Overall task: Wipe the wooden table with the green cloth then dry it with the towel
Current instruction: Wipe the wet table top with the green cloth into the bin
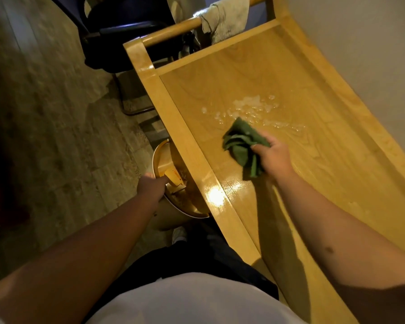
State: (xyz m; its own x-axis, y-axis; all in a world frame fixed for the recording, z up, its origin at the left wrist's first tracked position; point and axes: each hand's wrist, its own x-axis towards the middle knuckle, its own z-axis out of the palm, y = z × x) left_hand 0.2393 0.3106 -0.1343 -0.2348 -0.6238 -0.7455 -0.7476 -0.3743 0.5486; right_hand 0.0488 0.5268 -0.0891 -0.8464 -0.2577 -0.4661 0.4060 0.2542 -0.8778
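The wooden table [255,73] runs from the lower right up to the top middle, with a raised rim. A wet, foamy patch [250,109] lies near its centre. My right hand [272,155] is shut on the crumpled green cloth [242,143], which rests on the tabletop just below that patch. My left hand [151,187] grips the rim of a round bin [173,202] that stands below the table's left edge. The pale towel [225,19] hangs over the wooden rail at the table's far end.
A dark chair [126,29] stands at the table's far left corner on the stone-tiled floor [45,113]. A pale wall [372,54] runs along the table's right side. The bin holds scraps of paper. My dark trousers and shoe show below the bin.
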